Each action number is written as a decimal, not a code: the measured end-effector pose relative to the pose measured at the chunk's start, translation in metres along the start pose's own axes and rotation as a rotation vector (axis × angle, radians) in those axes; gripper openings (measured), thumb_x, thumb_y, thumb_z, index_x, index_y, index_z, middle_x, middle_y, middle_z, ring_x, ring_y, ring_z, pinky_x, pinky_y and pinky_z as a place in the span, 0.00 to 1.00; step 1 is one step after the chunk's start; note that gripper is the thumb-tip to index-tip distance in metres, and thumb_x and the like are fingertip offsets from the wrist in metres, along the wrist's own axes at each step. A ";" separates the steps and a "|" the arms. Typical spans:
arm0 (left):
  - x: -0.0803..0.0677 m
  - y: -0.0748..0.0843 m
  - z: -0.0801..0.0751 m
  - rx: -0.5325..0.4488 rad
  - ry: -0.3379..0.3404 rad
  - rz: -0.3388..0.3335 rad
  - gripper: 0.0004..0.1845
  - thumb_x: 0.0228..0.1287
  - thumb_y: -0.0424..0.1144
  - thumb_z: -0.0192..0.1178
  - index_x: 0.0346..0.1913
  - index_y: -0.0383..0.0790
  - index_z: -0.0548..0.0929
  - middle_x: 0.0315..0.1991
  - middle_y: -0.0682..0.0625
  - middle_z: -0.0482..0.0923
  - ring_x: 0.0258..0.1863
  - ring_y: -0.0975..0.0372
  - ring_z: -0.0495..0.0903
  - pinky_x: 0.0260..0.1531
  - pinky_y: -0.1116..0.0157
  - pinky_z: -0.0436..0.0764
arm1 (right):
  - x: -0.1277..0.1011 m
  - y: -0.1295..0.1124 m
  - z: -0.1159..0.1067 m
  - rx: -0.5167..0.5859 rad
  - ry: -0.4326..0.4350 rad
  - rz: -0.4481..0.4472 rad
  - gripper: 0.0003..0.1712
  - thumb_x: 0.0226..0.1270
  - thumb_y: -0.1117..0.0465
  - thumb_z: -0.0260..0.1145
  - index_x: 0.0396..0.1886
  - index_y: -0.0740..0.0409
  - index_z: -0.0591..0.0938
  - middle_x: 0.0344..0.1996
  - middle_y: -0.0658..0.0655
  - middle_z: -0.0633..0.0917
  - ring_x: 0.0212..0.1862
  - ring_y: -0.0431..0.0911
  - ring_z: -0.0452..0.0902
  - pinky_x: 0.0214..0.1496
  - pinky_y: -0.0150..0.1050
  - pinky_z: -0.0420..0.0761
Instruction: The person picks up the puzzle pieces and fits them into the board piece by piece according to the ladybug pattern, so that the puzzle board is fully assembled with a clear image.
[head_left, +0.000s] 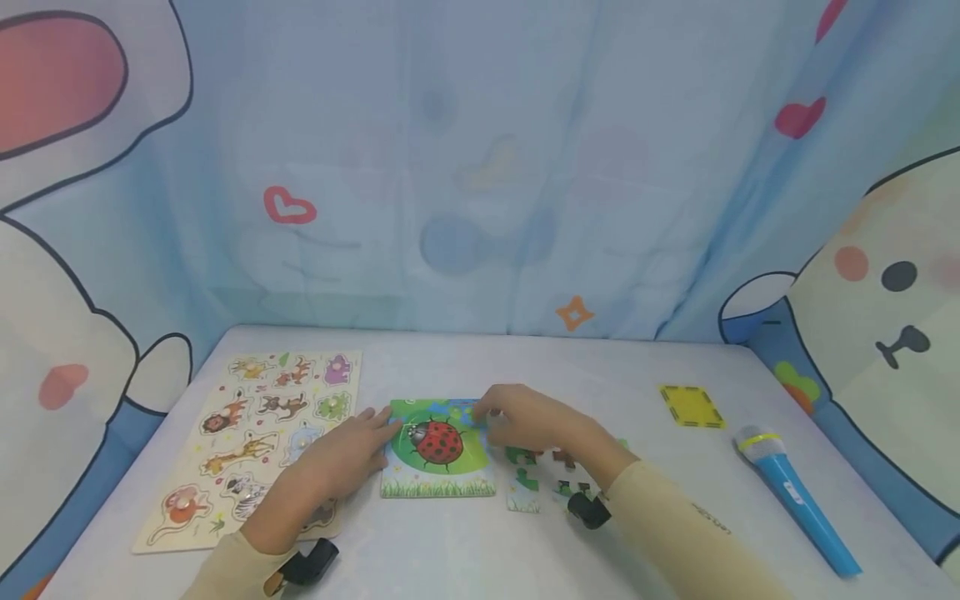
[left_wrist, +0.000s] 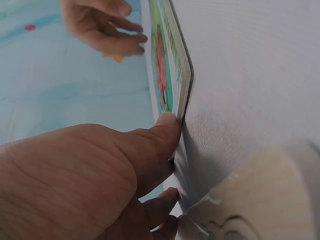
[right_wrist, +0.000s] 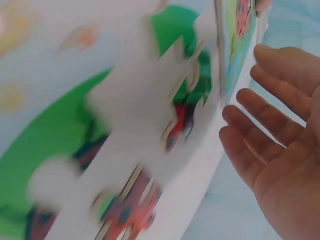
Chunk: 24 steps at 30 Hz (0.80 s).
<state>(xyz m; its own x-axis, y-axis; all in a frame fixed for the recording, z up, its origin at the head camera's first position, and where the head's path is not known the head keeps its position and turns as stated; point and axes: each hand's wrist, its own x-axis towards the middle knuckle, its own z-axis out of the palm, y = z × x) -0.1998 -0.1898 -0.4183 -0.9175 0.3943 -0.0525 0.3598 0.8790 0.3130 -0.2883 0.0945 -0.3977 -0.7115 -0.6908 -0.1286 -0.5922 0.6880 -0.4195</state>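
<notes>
On the bench (head_left: 465, 367) the ladybird puzzle (head_left: 438, 450) lies centre, animal board (head_left: 255, 442) left, loose pieces (head_left: 540, 479) right, microphone (head_left: 795, 500) far right.

Two puzzle boards (head_left: 438, 450), one microphone (head_left: 795, 497), one yellow card (head_left: 691, 406).

Your right hand (head_left: 528, 423) is covering the ladybird puzzle's (head_left: 438, 450) right edge, so its fingers' contact is staying hidden. Loose pieces (head_left: 551, 475) are sitting partly behind your wrist. In the right wrist view, near pieces (right_wrist: 140, 165) are blurring out.
</notes>
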 end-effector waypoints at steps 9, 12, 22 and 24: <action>0.000 0.001 0.000 0.011 -0.010 0.003 0.28 0.69 0.37 0.59 0.70 0.36 0.69 0.73 0.40 0.58 0.72 0.42 0.55 0.68 0.45 0.59 | -0.035 0.017 -0.002 -0.080 0.007 0.072 0.18 0.60 0.62 0.71 0.51 0.51 0.84 0.44 0.46 0.79 0.47 0.42 0.75 0.51 0.40 0.78; 0.000 0.001 0.000 0.014 -0.010 0.006 0.28 0.69 0.37 0.59 0.70 0.36 0.69 0.73 0.40 0.58 0.72 0.42 0.55 0.68 0.44 0.59 | -0.044 0.020 0.001 -0.118 -0.001 0.093 0.17 0.58 0.62 0.71 0.49 0.50 0.85 0.39 0.44 0.77 0.40 0.40 0.73 0.44 0.38 0.77; 0.002 -0.001 0.001 0.027 -0.012 0.010 0.28 0.69 0.38 0.59 0.70 0.37 0.68 0.73 0.39 0.57 0.72 0.42 0.55 0.69 0.45 0.59 | -0.053 0.026 0.005 -0.173 0.045 0.018 0.13 0.59 0.63 0.68 0.44 0.46 0.84 0.34 0.41 0.75 0.37 0.38 0.70 0.42 0.36 0.76; 0.002 -0.001 0.001 0.023 -0.012 0.011 0.28 0.69 0.38 0.59 0.70 0.37 0.68 0.73 0.39 0.57 0.72 0.42 0.55 0.69 0.45 0.58 | -0.052 0.028 0.004 -0.170 0.050 0.029 0.12 0.60 0.64 0.67 0.43 0.46 0.84 0.34 0.41 0.76 0.36 0.38 0.71 0.41 0.36 0.77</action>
<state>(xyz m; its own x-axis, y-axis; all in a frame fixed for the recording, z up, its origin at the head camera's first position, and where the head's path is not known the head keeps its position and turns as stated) -0.2018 -0.1891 -0.4198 -0.9114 0.4070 -0.0609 0.3737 0.8805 0.2918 -0.2663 0.1488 -0.4060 -0.7445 -0.6613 -0.0913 -0.6238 0.7378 -0.2579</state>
